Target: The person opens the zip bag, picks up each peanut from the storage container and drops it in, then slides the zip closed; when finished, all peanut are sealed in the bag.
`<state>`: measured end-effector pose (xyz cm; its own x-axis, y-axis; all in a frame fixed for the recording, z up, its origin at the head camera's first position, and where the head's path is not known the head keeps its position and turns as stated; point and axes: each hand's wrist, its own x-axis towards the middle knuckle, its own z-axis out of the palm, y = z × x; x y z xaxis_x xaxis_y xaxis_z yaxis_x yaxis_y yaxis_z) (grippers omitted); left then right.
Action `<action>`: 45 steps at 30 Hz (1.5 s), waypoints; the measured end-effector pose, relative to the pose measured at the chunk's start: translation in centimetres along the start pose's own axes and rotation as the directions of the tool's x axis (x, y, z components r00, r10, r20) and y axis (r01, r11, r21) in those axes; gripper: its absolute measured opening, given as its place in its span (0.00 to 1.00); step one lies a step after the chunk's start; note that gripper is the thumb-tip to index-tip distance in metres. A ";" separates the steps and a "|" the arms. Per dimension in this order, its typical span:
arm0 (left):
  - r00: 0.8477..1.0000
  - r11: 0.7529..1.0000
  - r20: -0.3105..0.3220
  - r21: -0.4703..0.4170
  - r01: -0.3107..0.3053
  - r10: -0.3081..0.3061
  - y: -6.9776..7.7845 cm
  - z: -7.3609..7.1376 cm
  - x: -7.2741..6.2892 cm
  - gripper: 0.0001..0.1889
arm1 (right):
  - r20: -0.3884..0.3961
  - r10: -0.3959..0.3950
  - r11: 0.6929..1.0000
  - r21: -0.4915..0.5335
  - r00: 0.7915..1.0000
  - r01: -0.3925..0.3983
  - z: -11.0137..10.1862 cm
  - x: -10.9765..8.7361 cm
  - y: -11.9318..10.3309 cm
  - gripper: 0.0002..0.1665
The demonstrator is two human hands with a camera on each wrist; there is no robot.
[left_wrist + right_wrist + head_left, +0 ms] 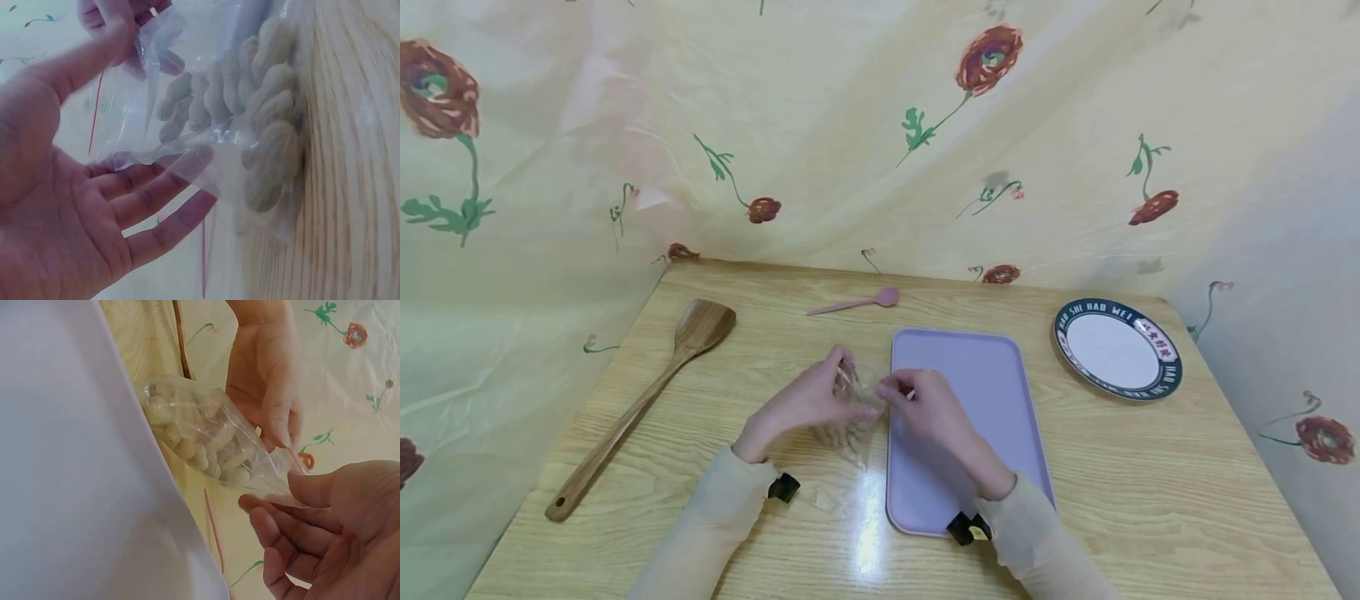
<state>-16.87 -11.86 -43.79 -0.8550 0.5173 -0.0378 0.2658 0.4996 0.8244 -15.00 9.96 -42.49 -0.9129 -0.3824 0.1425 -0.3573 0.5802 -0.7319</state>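
Observation:
A clear plastic bag of peanuts (848,435) stands on the wooden table, just left of the lilac tray (958,467). Unshelled peanuts (215,94) show through its film in the left wrist view. My left hand (805,398) holds the bag near its upper part, thumb on one side and fingers spread along the other. With thumb and forefinger, my right hand (934,410) pinches the upper edge of the bag (200,434), above the tray's left rim. Film partly covers the left fingertips (197,159).
A wooden spatula (647,396) lies at the left and a pink spoon (886,297) behind the hands. At the back right is a white plate (1112,350) with a dark lettered rim. Flowered cloth (850,150) hangs behind the table.

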 end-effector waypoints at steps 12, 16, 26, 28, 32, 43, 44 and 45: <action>0.993 0.965 -0.095 -0.257 0.048 -0.074 0.6 -0.2 0.4 0.23 | -0.061 0.018 0.986 0.165 0.998 -0.008 0.4 0.4 0.7 0.12; 0.987 0.962 -0.121 -0.266 0.067 -0.103 0.8 -0.1 0.4 0.20 | -0.101 0.044 0.975 0.222 0.994 -0.021 0.6 0.5 0.7 0.09; 0.969 0.911 -0.177 -0.401 0.090 -0.174 1.3 0.4 0.7 0.14 | -0.054 0.309 0.827 0.509 0.950 -0.240 0.6 0.7 0.3 0.08; 0.964 0.887 -0.186 -0.452 0.089 -0.192 1.2 0.6 0.8 0.13 | -0.032 0.363 0.781 0.556 0.931 -0.285 0.7 0.8 0.2 0.08; 0.952 0.812 -0.173 -0.573 0.112 -0.254 1.4 1.0 0.9 0.13 | -0.018 0.429 0.716 0.616 0.903 -0.328 0.8 0.8 0.1 0.08; 0.920 0.778 -0.225 -0.616 0.122 -0.322 1.6 1.7 1.0 0.15 | -0.030 0.460 0.689 0.643 0.887 -0.335 0.9 0.9 0.5 0.10; 0.915 0.776 -0.227 -0.617 0.129 -0.333 1.6 1.7 1.0 0.15 | -0.032 0.463 0.688 0.644 0.886 -0.336 0.9 0.9 0.5 0.09; 0.914 0.776 -0.229 -0.617 0.131 -0.336 1.6 1.7 1.0 0.15 | -0.033 0.465 0.686 0.645 0.885 -0.337 0.9 0.9 0.6 0.10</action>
<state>-16.60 -9.36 -43.44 -0.9723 0.1460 -0.1824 -0.1805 0.0265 0.9832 -15.83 9.32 -43.37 -0.9803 -0.0446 -0.1923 0.1893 0.0633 -0.9799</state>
